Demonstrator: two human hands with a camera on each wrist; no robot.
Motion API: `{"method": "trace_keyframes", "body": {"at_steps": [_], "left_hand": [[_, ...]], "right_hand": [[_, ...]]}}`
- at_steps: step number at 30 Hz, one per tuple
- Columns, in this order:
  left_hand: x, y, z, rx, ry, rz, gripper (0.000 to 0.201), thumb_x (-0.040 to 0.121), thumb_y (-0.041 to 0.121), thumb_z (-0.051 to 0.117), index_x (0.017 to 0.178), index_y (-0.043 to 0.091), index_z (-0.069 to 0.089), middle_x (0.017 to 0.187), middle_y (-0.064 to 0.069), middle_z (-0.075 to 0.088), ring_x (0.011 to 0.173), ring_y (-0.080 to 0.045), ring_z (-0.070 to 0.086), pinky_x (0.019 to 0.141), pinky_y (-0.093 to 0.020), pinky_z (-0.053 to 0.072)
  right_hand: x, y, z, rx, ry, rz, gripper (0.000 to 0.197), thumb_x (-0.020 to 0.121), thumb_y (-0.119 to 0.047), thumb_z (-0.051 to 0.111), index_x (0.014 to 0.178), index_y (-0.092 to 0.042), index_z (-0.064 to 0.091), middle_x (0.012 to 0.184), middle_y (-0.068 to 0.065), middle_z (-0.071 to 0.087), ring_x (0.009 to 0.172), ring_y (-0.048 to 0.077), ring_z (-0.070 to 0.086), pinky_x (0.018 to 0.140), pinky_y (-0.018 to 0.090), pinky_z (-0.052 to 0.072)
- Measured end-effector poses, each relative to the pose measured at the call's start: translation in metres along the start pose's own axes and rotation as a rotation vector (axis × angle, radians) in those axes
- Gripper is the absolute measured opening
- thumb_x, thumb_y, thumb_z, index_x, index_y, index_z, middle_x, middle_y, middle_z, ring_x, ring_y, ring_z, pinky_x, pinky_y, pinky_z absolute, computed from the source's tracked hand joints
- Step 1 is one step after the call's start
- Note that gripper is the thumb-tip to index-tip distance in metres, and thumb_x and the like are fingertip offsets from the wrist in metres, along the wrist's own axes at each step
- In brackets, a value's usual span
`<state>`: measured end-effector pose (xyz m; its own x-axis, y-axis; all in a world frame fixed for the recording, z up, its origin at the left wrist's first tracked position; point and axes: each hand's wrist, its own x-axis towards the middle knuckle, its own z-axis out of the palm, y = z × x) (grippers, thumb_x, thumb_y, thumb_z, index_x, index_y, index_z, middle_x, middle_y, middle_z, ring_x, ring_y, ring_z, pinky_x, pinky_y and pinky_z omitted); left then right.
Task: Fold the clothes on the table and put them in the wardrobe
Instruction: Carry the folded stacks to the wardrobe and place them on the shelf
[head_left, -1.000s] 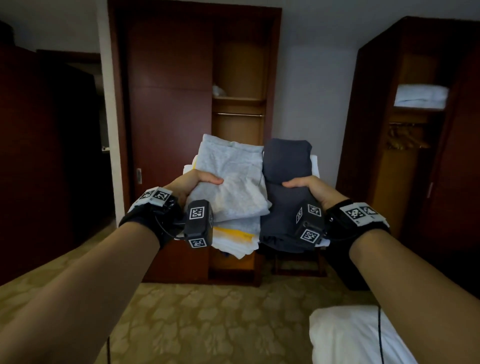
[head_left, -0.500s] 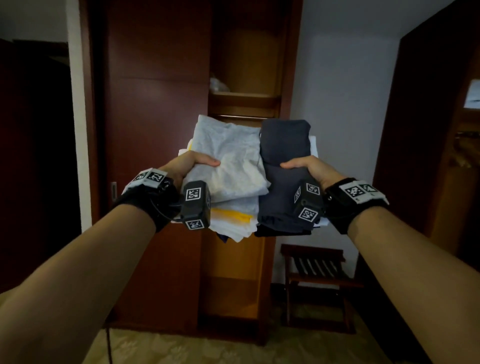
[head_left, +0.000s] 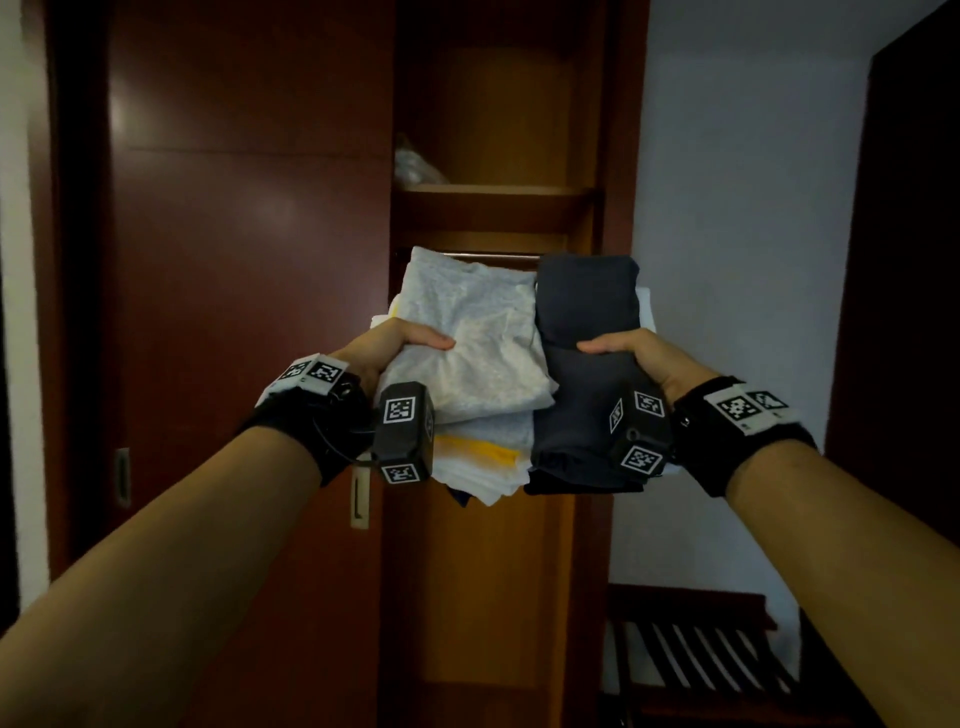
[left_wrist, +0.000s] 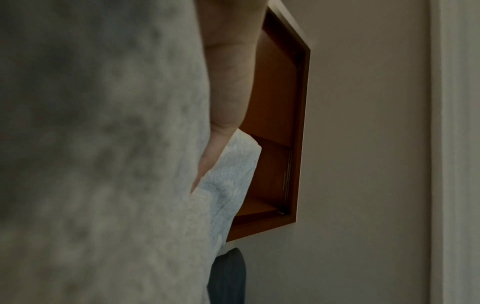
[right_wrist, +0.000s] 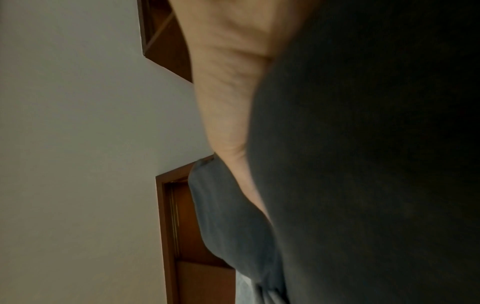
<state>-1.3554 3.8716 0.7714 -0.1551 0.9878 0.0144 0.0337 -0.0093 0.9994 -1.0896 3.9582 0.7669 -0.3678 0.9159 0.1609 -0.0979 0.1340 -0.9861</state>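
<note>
Head view: my left hand (head_left: 387, 345) grips light grey folded clothes (head_left: 475, 343), right hand (head_left: 641, 353) grips dark folded clothes (head_left: 587, 332); both stacks held side by side before open wardrobe (head_left: 493, 208).

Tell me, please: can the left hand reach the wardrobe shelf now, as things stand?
Probably not yet. The left hand grips the light grey folded clothes, and the right hand grips the dark ones. The open shelf sits above and behind the stack, nothing blocking it, but neither hand is free.
</note>
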Motion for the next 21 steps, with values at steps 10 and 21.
{"method": "trace_keyframes", "body": {"at_steps": [10, 21], "left_hand": [[0.199, 0.084, -0.06, 0.022, -0.062, 0.159, 0.056, 0.076, 0.018, 0.073, 0.13, 0.013, 0.058, 0.127, -0.013, 0.063, 0.116, -0.035, 0.061, 0.102, -0.051, 0.045], [0.313, 0.163, -0.074, 0.061, 0.019, 0.344, 0.047, 0.084, 0.017, 0.066, 0.13, 0.011, 0.057, 0.123, -0.011, 0.066, 0.109, -0.031, 0.065, 0.082, -0.041, 0.055]], "right_hand": [[0.22, -0.049, 0.018, 0.007, 0.017, -0.115, 0.035, 0.084, -0.015, 0.069, 0.117, -0.006, 0.07, 0.108, 0.016, 0.07, 0.084, 0.032, 0.067, 0.09, 0.043, 0.055], [0.369, -0.113, 0.003, -0.035, -0.081, -0.319, 0.05, 0.079, -0.015, 0.071, 0.128, -0.005, 0.064, 0.123, 0.017, 0.066, 0.1, 0.034, 0.066, 0.094, 0.045, 0.054]]}}
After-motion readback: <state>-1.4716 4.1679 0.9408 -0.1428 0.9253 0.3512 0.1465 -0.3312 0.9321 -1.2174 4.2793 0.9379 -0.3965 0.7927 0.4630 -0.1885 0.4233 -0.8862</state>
